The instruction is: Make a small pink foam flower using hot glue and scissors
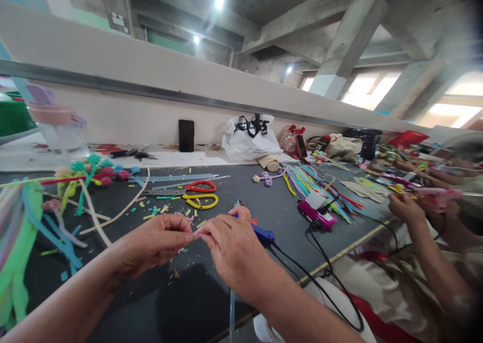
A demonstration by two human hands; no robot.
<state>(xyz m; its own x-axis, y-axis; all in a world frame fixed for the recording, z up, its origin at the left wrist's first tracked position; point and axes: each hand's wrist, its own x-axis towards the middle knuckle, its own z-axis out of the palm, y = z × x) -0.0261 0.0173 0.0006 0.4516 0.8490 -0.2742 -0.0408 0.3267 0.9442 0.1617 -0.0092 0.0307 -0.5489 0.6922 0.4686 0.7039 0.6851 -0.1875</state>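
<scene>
My left hand (162, 238) and my right hand (231, 247) meet over the dark table, fingertips almost touching. Both pinch a small pale pink piece (196, 235), mostly covered by the fingers. Behind my right hand lies a blue corded tool (264, 234), partly hidden by that hand. Beyond my hands are scissors (200, 201) with one red and one yellow handle loop. Small yellow, green and blue clippings (153, 213) are scattered around them. A pale blue strip (232, 313) hangs below my right wrist.
Fuzzy coloured stems (32, 242) and flower-like pieces (88, 174) lie at left. A purple power strip (319, 216) with a white plug and black cables sits right, beside a stem bundle (320, 187). A phone (186, 136) leans on the partition. Another person's hands work at far right.
</scene>
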